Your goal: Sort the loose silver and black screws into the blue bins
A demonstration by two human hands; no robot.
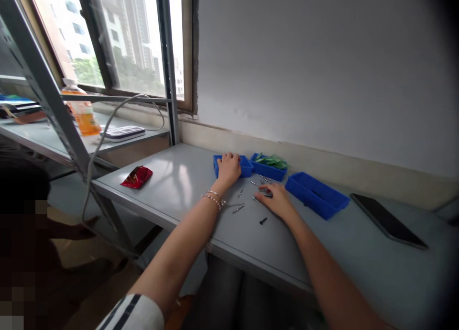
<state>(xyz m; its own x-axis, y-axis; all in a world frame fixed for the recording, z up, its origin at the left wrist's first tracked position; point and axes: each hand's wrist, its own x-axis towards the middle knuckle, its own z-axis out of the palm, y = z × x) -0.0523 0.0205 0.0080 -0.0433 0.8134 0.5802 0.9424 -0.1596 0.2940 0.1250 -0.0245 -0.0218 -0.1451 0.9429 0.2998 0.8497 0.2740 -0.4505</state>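
On table (168, 177) | blue bins (312, 202), screws (263, 221) by hands (229, 168) | red packet (136, 177), phone (389, 221) apart

leftmost bin (246, 167) partly behind left hand (229, 168)

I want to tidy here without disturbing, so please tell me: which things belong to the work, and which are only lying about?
Likely in the work:
left blue tray, left hand at it
thin metal pieces, right hand among them
black screw
right blue tray
middle blue tray, less surely

Probably lying about:
red packet
dark flat device
orange bottle
white device
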